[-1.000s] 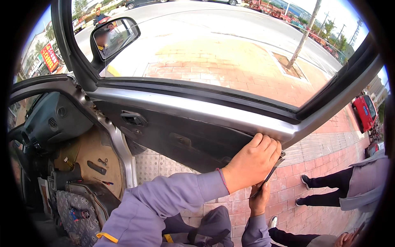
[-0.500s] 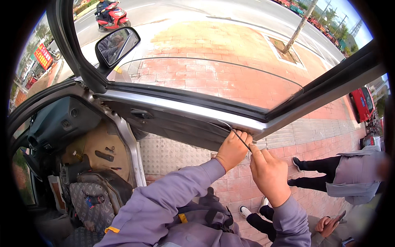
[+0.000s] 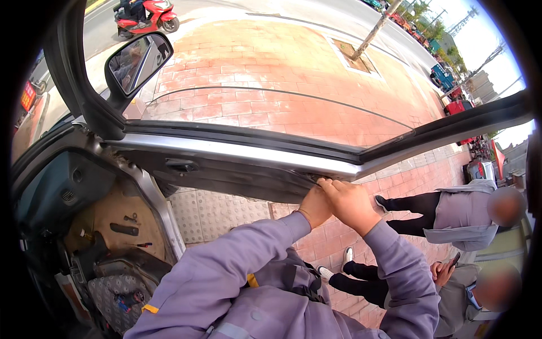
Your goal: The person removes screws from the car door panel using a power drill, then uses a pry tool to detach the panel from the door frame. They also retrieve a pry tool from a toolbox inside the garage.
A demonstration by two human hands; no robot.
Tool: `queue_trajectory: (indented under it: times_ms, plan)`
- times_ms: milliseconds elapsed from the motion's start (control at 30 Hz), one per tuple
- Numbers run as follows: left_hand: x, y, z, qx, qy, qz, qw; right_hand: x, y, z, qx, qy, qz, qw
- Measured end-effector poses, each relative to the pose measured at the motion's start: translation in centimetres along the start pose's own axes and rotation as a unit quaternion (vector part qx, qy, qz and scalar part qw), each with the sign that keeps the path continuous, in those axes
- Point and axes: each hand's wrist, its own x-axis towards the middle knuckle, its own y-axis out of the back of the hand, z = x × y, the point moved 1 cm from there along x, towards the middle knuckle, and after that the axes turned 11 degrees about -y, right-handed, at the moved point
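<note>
An open car door spans the view, its silver upper edge point(image 3: 243, 150) above a dark inner panel point(image 3: 243, 179). My left hand point(image 3: 316, 208) is closed against the panel's lower right end, under the silver edge. My right hand point(image 3: 351, 204) overlaps it from the right, fingers bent and pressed together at the same spot. Whatever the fingers grip is hidden behind the hands. A door handle recess point(image 3: 182, 165) lies further left on the panel. Partly raised window glass point(image 3: 271, 99) stands above the door edge.
A side mirror point(image 3: 138, 62) juts out at the upper left. On the car's tan floor point(image 3: 104, 212) lie a dark elongated piece point(image 3: 124, 229) and smaller parts; a patterned seat point(image 3: 107, 299) sits below. Two people point(image 3: 466, 214) point(image 3: 451, 299) stand close at right.
The thin dark cord-like strip that ran between my hands and the panel no longer shows. My right hand has moved up and left onto my left hand. The view has shifted right.
</note>
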Motion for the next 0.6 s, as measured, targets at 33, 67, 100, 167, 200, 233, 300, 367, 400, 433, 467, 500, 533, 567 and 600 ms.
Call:
queue_trajectory:
  times_ms: [33,67,100,167,200,233,300,367,400,433,467,500,533,567,600]
  plan:
    - [-0.1,-0.2,0.3,-0.01,0.009,0.009,1.0,0.3,-0.3,0.4,0.017,0.005,0.005,1.0]
    - [0.0,-0.4,0.4,-0.019,0.018,0.018,1.0,0.6,-0.2,0.9,0.009,0.018,0.0,1.0]
    - [-0.2,-0.5,0.3,-0.033,0.024,0.013,0.999,1.0,0.2,1.0,0.009,0.031,-0.009,0.999]
    - [-0.6,-0.5,-0.2,-0.059,0.037,0.005,0.998,1.4,-0.1,1.2,0.014,0.062,-0.015,0.998]
    - [-0.3,0.0,-0.4,-0.018,0.019,0.007,1.0,1.9,-0.4,2.3,0.033,0.072,-0.016,0.997]
    - [-0.1,1.1,0.0,0.019,0.0,0.008,1.0,2.3,-0.5,3.7,0.052,0.08,-0.02,0.995]
    - [0.3,2.6,1.4,0.073,-0.017,0.013,0.997,3.1,-1.5,6.3,0.086,0.095,0.022,0.992]
    - [-0.5,2.5,2.4,0.038,-0.006,0.006,0.999,2.9,-1.8,6.6,0.057,0.064,0.03,0.996]
    - [-1.1,2.9,2.9,0.02,0.002,-0.002,1.0,2.7,-1.7,6.3,0.047,0.048,0.032,0.997]
    - [-0.6,3.2,2.8,0.036,0.016,-0.017,0.999,3.0,-1.4,6.3,0.05,0.066,0.051,0.995]
    - [-0.5,3.2,2.7,0.041,0.019,-0.018,0.999,2.6,-1.3,6.3,0.052,0.071,0.042,0.995]
    - [-0.2,3.3,2.5,0.051,0.021,-0.015,0.998,2.3,-0.7,6.6,0.051,0.08,0.038,0.995]
    - [0.1,3.2,2.5,0.057,0.022,-0.011,0.998,1.7,-0.3,6.9,0.049,0.086,0.031,0.995]
    - [0.2,3.2,2.8,0.05,0.03,-0.018,0.998,1.0,0.1,7.6,0.05,0.076,0.026,0.996]
    - [0.1,3.5,3.2,0.047,0.039,-0.026,0.998,0.1,0.5,8.1,0.1,0.057,0.024,0.993]
